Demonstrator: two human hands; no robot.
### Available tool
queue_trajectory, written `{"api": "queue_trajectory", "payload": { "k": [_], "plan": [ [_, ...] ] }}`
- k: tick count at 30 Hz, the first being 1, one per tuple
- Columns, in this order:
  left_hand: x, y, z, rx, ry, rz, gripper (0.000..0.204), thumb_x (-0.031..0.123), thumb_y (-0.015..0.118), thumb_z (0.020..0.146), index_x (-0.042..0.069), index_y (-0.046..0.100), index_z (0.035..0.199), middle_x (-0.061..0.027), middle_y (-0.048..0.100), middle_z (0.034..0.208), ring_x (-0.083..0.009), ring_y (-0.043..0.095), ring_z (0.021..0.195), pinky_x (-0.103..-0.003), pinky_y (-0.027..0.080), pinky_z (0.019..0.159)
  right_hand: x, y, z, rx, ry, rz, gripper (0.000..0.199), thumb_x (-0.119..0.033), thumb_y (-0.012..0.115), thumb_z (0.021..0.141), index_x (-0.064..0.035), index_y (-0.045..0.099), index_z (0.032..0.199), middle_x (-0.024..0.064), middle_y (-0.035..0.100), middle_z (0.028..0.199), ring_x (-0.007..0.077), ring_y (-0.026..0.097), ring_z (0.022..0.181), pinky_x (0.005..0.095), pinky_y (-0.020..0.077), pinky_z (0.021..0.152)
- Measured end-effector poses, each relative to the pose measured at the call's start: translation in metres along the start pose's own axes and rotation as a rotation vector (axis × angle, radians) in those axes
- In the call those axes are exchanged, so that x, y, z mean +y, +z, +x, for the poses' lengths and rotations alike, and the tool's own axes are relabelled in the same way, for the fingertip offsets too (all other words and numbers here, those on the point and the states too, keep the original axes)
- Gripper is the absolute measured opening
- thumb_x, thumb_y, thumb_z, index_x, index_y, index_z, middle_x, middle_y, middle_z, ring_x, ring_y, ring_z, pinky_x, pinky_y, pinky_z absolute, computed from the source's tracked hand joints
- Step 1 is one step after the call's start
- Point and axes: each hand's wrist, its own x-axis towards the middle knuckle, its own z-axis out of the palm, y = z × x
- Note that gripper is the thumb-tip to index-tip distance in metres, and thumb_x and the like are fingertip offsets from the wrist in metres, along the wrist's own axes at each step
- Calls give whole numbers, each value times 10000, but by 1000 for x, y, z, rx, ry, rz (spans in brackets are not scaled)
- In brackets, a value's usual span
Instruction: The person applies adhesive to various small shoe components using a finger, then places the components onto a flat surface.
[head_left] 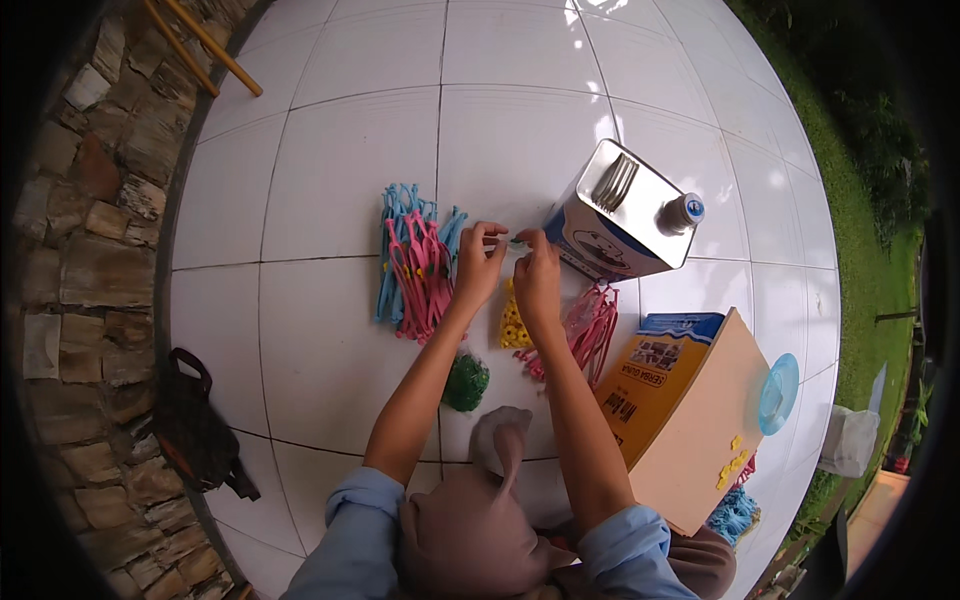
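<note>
Left hand [482,262] and right hand [538,272] close together over a white tiled floor [345,180].
The right fingers pinch 1 small dark piece [517,241] between the hands, near a metal can [640,220]; I cannot tell whether the left fingers grip it. Blue strips [390,265] lie left.

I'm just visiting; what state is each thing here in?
Left hand: fingers bent, grip unclear.
Right hand: fingers bent, grip unclear.
Metal can: upright, capped.
Pink strips: bundled, lying over blue strips.
Green bundle: bunched up.
Loose yellow pieces: scattered on the carton.
Black bag: lying down; open or closed, can't tell.
</note>
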Motion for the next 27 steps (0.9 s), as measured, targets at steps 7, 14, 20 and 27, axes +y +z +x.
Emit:
{"api": "queue_trajectory", "payload": {
  "k": [7,14,20,27],
  "plan": [
    [-54,9,47,-177,112,591,254,75,580,750,152,627,987,-139,533,1026,-342,472,1035,-411,359,906,34,45,18,-57,-43,-435,494,81,475,714,-79,410,1177,143,578,1006,356,428,1061,434,410,831],
    [71,-25,-19,135,211,364,194,101,614,753,113,599,946,-156,476,1027,-357,463,1031,-413,377,865,-55,-24,-35,140,-129,-47,476,97,491,708,-32,411,1159,108,598,930,296,449,1021,399,385,836],
    [228,-42,-88,-42,375,192,273,40,638,723,116,570,976,-98,452,1064,-291,427,1102,-373,421,814,-134,-159,-104,454,-542,-265,475,49,579,717,-62,427,1152,12,637,953,256,419,1005,375,315,881],
    [336,12,-132,-608,653,118,283,-76,567,642,107,540,856,-109,378,1180,-321,408,1152,-378,392,900,-166,-307,-154,437,-487,-268,517,64,579,693,-54,414,1168,72,545,1021,281,420,1001,358,365,851]
  ]
}}
